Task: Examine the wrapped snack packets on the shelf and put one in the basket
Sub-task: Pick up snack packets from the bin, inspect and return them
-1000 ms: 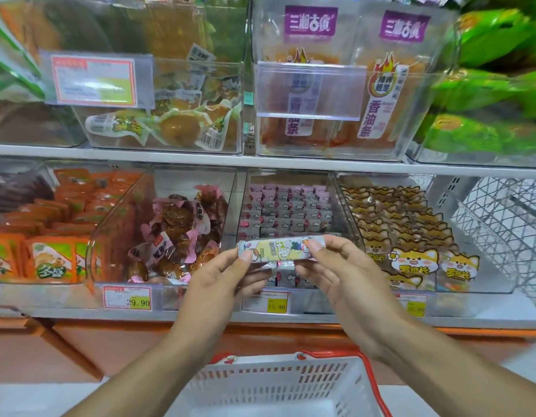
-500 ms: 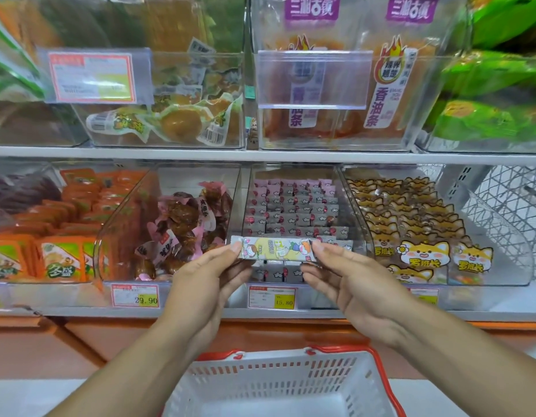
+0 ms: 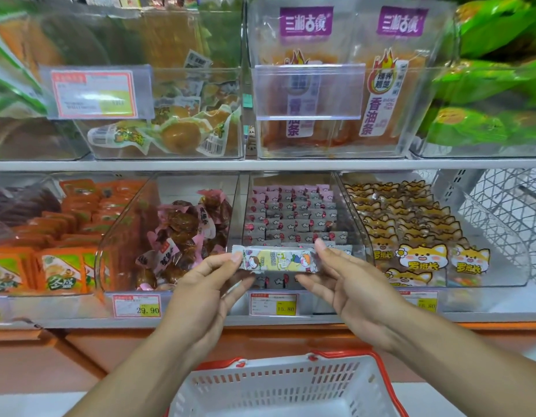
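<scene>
1. You can read three price tags along the lower shelf's front edge: 29.90, 15.80, and 15.80 (partly hidden by your wrist).
2. One snack packet lies level between your two hands, above the white basket.
3. Your left hand pinches its left end; your right hand pinches its right end.

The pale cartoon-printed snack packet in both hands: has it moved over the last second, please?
Yes, slightly: the pale cartoon-printed snack packet sits lower, nearer the yellow 15.80 price tag.
</scene>
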{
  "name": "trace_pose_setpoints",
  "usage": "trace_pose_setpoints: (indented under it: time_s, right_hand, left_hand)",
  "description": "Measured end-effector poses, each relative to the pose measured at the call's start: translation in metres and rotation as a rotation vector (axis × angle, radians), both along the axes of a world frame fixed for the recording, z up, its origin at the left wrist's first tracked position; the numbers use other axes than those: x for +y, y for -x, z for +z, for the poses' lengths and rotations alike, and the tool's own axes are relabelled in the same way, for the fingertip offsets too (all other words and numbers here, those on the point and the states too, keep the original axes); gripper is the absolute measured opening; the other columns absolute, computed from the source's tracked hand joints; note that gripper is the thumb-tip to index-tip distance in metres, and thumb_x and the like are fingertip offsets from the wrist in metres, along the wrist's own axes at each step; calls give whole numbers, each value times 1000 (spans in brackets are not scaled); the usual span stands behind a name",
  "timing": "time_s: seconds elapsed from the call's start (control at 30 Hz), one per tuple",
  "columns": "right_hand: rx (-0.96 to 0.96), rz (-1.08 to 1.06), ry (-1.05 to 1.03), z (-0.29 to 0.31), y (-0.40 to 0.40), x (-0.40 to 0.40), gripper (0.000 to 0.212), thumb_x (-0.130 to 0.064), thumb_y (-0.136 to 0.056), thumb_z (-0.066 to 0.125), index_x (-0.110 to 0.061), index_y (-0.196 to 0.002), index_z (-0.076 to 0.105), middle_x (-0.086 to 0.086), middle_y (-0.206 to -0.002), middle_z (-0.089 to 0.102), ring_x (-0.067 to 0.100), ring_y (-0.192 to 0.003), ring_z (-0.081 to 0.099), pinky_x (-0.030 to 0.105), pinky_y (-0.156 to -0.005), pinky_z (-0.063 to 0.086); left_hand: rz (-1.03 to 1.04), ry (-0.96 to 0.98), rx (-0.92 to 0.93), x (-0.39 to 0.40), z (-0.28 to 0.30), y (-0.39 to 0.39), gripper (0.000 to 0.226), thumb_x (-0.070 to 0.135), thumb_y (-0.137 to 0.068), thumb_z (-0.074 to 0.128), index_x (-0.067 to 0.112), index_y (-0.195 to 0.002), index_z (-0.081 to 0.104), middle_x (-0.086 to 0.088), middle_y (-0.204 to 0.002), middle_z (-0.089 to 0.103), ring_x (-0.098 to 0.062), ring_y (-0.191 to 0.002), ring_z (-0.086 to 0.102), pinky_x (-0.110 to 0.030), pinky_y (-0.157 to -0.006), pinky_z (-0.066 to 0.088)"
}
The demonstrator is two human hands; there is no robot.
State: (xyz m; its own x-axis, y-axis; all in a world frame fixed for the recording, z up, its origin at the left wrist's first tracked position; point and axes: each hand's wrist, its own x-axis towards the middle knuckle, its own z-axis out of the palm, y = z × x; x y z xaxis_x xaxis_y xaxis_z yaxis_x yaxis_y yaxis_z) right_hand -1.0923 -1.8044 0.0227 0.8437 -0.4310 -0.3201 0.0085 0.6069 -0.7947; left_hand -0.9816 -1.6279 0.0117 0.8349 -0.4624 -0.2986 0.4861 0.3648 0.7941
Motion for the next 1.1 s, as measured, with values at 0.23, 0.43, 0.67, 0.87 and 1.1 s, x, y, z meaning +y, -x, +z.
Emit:
trace_pose_setpoints:
  time_s: [0.23,0.43,0.67,0.87,1.1]
  right_hand:
    - [-65,15,170,4,6,1,54,-9,-69,82,-3,-117,58,21,-109,74,25,-88,74,24,-72,60]
    - [7,45,193,5,5,-2,46,-20,-75,78,-5,-115,62,16,-94,77,22,-76,72,23,-66,59]
    - [63,80,166,4,3,-7,21,-26,-94,67,-8,-103,70,12,-91,76,22,-74,72,27,-67,60]
    - [-48,198,509,6,9,-13,31,-33,-93,67,-35,-124,69,-4,-123,73,21,-101,74,32,-77,61]
    - [-97,141,607,-1,9,-10,36,-17,-81,77,-18,-116,70,4,-109,78,22,-98,75,27,-75,61]
  left_hand:
    - [-25,-14,-44,-2,-2,2,24,15,-77,71,3,-97,69,-18,-102,77,-20,-87,76,-27,-70,62]
    - [-189,-165,-360,0,-2,9,48,16,-71,81,20,-117,70,2,-116,76,-13,-109,72,-24,-84,60]
    - [-138,-143,-241,-5,1,11,24,23,-69,78,17,-92,81,-13,-102,78,-21,-91,77,-22,-71,60]
    - [-117,-107,-73,-8,3,10,27,29,-69,78,8,-86,82,-17,-100,78,-21,-89,77,-23,-68,61]
    - [-165,-110,-130,-8,3,13,44,34,-65,81,3,-95,78,-16,-102,78,-19,-92,76,-23,-71,61]
